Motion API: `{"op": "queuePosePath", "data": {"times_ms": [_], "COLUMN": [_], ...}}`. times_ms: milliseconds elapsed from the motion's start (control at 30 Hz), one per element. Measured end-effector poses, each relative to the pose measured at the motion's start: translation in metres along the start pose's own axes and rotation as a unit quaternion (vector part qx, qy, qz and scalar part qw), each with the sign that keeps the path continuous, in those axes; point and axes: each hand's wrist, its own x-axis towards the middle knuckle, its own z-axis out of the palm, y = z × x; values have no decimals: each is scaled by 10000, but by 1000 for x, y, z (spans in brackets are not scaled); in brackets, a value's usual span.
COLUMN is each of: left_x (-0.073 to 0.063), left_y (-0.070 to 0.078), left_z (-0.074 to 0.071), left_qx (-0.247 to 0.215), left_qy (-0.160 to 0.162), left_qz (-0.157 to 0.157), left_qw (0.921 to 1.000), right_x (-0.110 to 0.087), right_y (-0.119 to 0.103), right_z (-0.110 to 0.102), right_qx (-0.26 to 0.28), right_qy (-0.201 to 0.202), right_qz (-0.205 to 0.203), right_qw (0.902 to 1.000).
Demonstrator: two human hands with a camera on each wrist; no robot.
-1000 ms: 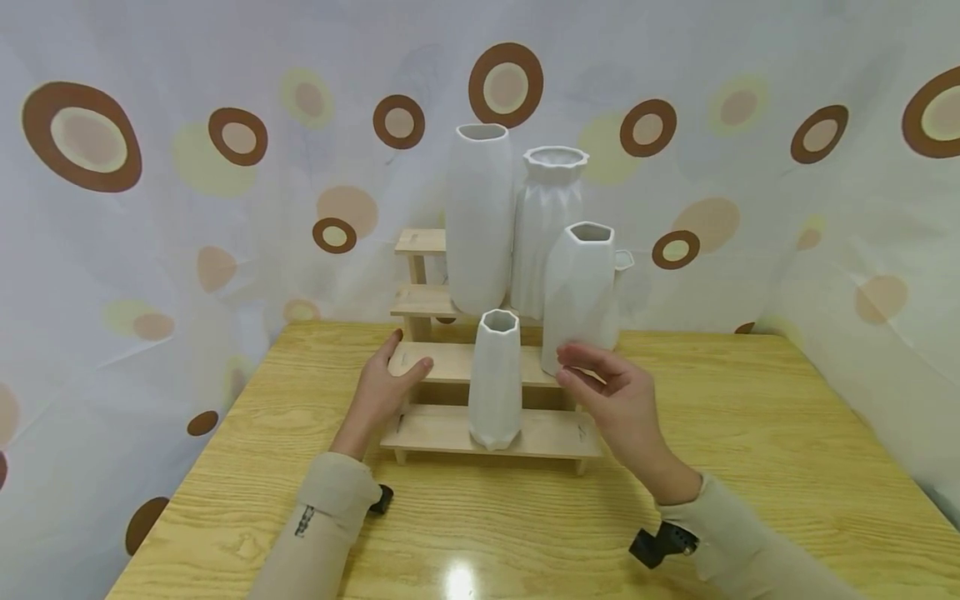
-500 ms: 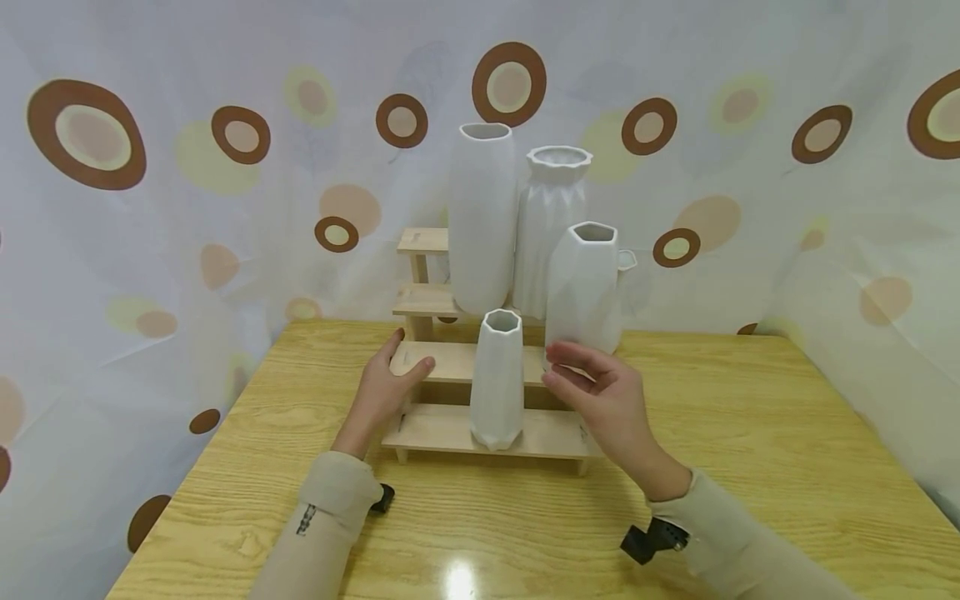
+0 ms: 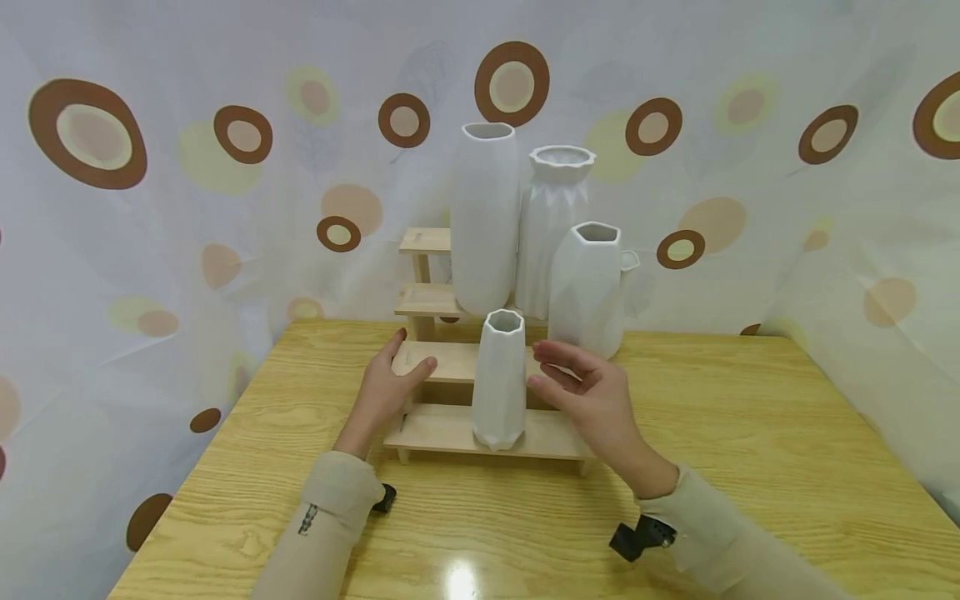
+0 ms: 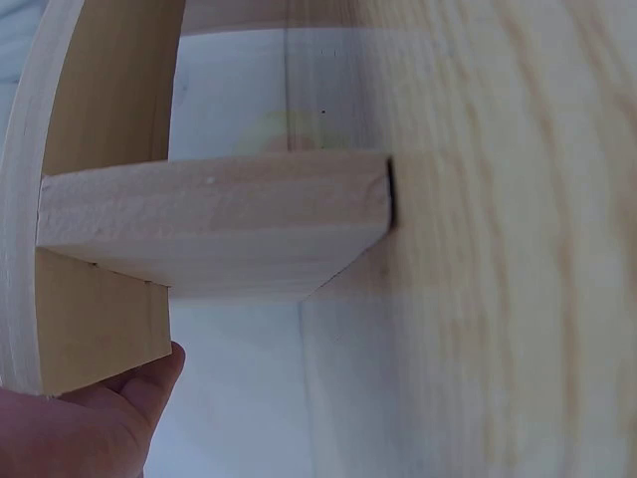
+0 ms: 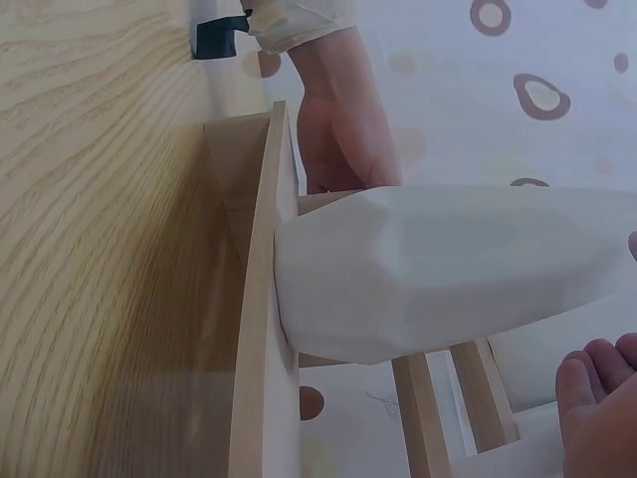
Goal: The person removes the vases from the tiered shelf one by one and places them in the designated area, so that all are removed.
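Observation:
A wooden tiered stand point(image 3: 442, 429) carries several white vases. At its left end my left hand point(image 3: 385, 392) holds the second-lowest shelf, thumb on top; in the left wrist view its fingertips point(image 4: 154, 383) reach round the wood. A small ribbed vase point(image 3: 498, 383) stands upright on the lowest shelf. Just right of it is my right hand point(image 3: 588, 396), fingers and thumb apart and loosely curved, holding nothing. In the right wrist view its fingertips point(image 5: 587, 383) are close to the small vase's upper part. A faceted vase point(image 3: 585, 292) with an angular mouth stands behind the right hand.
Higher on the stand are a tall smooth vase point(image 3: 483, 225) and a pleated vase point(image 3: 551, 233) with a wavy rim. Another white rim point(image 3: 630, 261) shows behind the faceted vase. The wooden table point(image 3: 750, 433) meets a patterned cloth backdrop point(image 3: 360, 67).
My right hand has moved left, from in front of the faceted vase to beside the small ribbed vase. The left hand stays on the stand, and the vases have not moved.

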Motion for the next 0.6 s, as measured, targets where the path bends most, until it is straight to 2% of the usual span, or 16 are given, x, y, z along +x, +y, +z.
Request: {"op": "queuePosePath", "data": {"times_ms": [600], "left_x": [0], "left_y": [1], "left_z": [0], "left_qx": [28], "left_qy": [-10], "left_qz": [-42], "left_qw": [10000], "right_x": [3], "right_y": [-1], "right_z": [13], "right_qx": [341], "right_qy": [-208], "right_qz": [187], "right_qw": [9990]}}
